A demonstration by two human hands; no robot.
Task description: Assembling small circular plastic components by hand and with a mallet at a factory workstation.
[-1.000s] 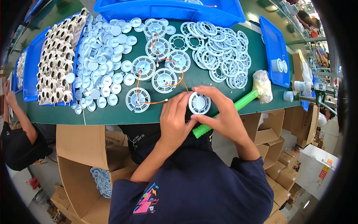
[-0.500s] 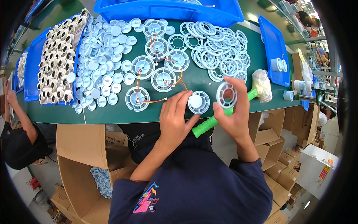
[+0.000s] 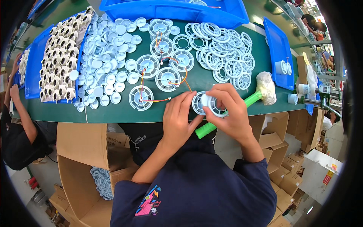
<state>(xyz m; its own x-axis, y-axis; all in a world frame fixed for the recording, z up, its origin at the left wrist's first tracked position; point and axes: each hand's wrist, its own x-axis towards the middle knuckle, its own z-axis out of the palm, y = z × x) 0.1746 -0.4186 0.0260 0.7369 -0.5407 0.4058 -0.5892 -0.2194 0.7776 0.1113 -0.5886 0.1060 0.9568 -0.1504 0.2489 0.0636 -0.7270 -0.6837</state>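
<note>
At the table's near edge, my left hand (image 3: 179, 113) grips a light-blue round spoked housing (image 3: 197, 106) by its left side; a red-orange wire runs from near my fingertips to the other housings. My right hand (image 3: 229, 109) pinches a light-blue spoked ring (image 3: 217, 112) between thumb and fingers, tilted right beside the housing. Between the two shows a pale round cap (image 3: 205, 100); whether the right fingers touch it, I cannot tell. Behind my right hand lies a mallet with a green handle (image 3: 252, 99) and a wrapped whitish head (image 3: 267, 89).
Several wired housings (image 3: 168, 79) stand ahead. Heaps of round caps (image 3: 109, 78) and spoked rings (image 3: 223, 49) flank them. A tray of white fan-like parts (image 3: 60, 56) is at left, a blue bin (image 3: 174, 14) behind, a blue tray (image 3: 278, 49) at right. Cardboard boxes (image 3: 81, 145) stand below.
My right hand has moved left with the spoked ring, from apart to right over the housing's right side. My left hand keeps its grip nearly in place.
</note>
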